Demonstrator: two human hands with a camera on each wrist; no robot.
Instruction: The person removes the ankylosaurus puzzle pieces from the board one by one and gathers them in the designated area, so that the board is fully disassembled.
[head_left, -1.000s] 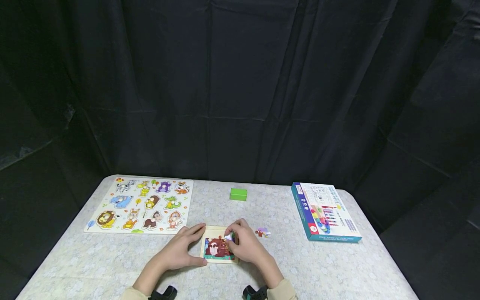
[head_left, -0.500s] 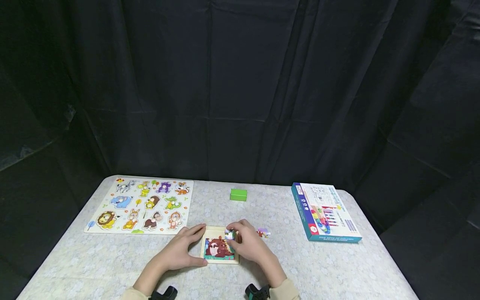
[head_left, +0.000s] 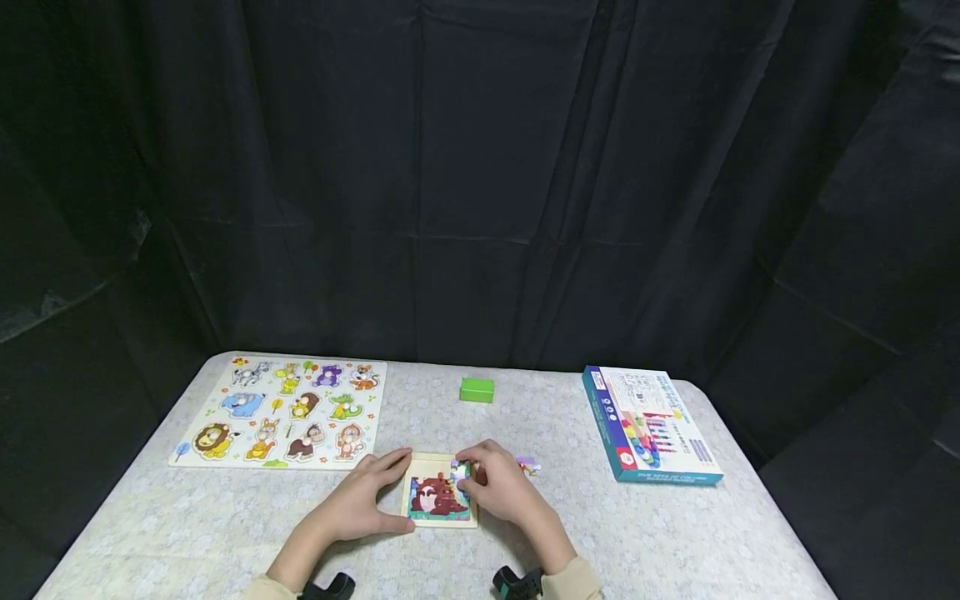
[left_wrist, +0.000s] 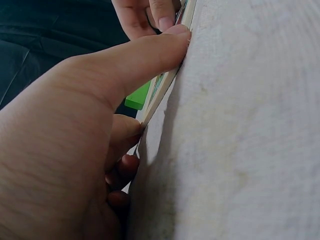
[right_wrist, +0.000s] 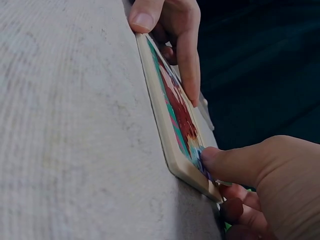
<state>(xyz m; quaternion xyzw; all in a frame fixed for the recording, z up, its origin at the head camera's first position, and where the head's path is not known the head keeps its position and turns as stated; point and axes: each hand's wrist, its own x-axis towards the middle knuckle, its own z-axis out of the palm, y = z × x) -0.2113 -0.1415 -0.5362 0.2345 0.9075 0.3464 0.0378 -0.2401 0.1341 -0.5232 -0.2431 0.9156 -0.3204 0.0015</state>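
Note:
A small jigsaw puzzle in a pale wooden frame lies flat on the table, with a dark red animal picture in it. My left hand grips the frame's left side, thumb at the near corner and index finger at the far corner. At the upper right of the frame, my right hand pinches a white-and-green puzzle piece between thumb and fingers, partly covering it. The right wrist view shows the right thumb over the puzzle's corner. Just beyond that hand are loose puzzle pieces, partly hidden.
An animal peg puzzle board lies at the left of the table. A green block stands behind the frame. To the right is a flat toy box. Black cloth hangs behind the table.
The right hand, with the puzzle piece, has shifted slightly to the right, and the piece lies flatter over the frame's upper right part. The left hand has stayed in place.

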